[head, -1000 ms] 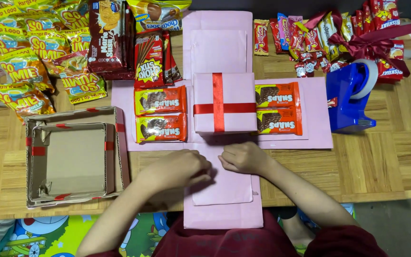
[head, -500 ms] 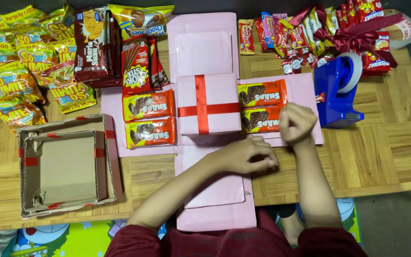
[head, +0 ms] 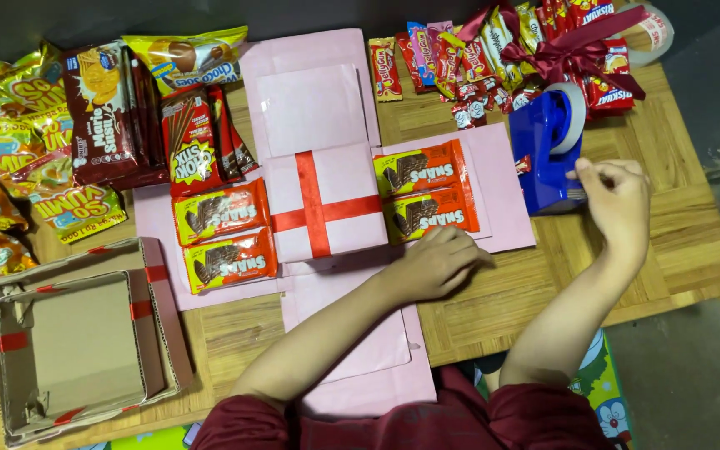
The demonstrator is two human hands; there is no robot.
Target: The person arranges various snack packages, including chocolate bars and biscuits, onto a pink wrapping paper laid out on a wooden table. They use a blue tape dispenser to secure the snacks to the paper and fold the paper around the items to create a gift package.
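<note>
**Hands split between tape dispenser and pink box**

A blue tape dispenser (head: pixel 546 158) stands on the wooden tabletop (head: pixel 668 242), just beside the right flap of an unfolded pink box (head: pixel 310 108). The right hand (head: pixel 614 200) is at the dispenser's near end, thumb and fingertips pinched together close against it; whether a strip of tape lies between them cannot be told. The left hand (head: pixel 435 262) rests well apart from the right, fingers loosely curled and closed on nothing, pressing the pink flap just below two orange wafer packs (head: pixel 428 190). At the centre of the open box sits a small pink lid crossed with red ribbon (head: pixel 320 208), touching the flaps around it. Two more orange wafer packs (head: pixel 225 236) lie on the left flap. Beyond them are dark red biscuit packs (head: pixel 106 112) and yellow snack bags (head: pixel 10 142). A heap of red sweets with a maroon ribbon (head: pixel 581 50) lies behind the dispenser. A cardboard box lid with red tape corners (head: pixel 156 317) sits at the near left edge of the tabletop.
</note>
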